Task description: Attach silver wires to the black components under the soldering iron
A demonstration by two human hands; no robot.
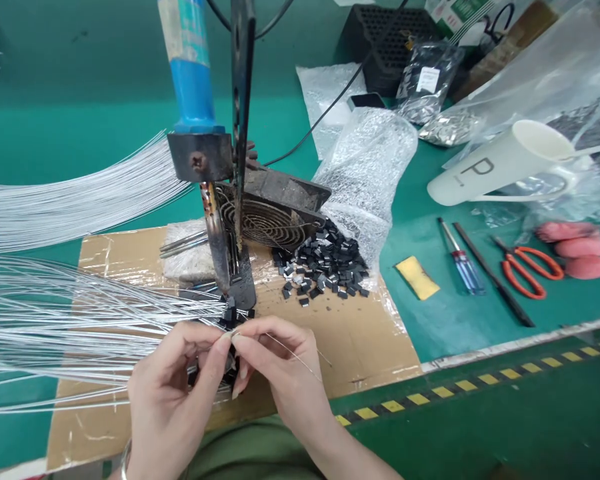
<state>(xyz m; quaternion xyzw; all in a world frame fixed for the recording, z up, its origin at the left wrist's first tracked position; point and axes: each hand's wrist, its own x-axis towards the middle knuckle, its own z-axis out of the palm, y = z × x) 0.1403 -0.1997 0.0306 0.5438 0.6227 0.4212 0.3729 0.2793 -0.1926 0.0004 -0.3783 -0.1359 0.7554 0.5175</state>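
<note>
both hands meet low in the middle, over the cardboard (360,333) that lies on the green desk (455,320). the left hand (173,393) is pinched narrow, thumb and forefinger closed on a thin wire (280,347) right where the fingertips of both hands touch; the right hand (280,367) is pinched on the same wire, which trails off to the right past its knuckles. something dark sits under the fingers, but i cannot tell what. just above the hands stands a soldering iron (193,87) with a blue handle, clamped in a dark stand (240,133), tip pointing down near a few black chips. a fan (275,220) leans behind it. a fan-shaped bundle of wires (55,313) sweeps in from the left. a loose pile of black parts (325,263) lies on the cardboard, spilling from the mouth of a bubble bag (365,173). further right lie a yellow pad (417,277), a screwdriver (463,260), a black rod (493,273) and orange scissors (530,267). a white cup (500,163) lies on its side, its mouth facing right; its inside is not clear. a black tray (385,40) stands at the back, beside silver bags (430,80).
</note>
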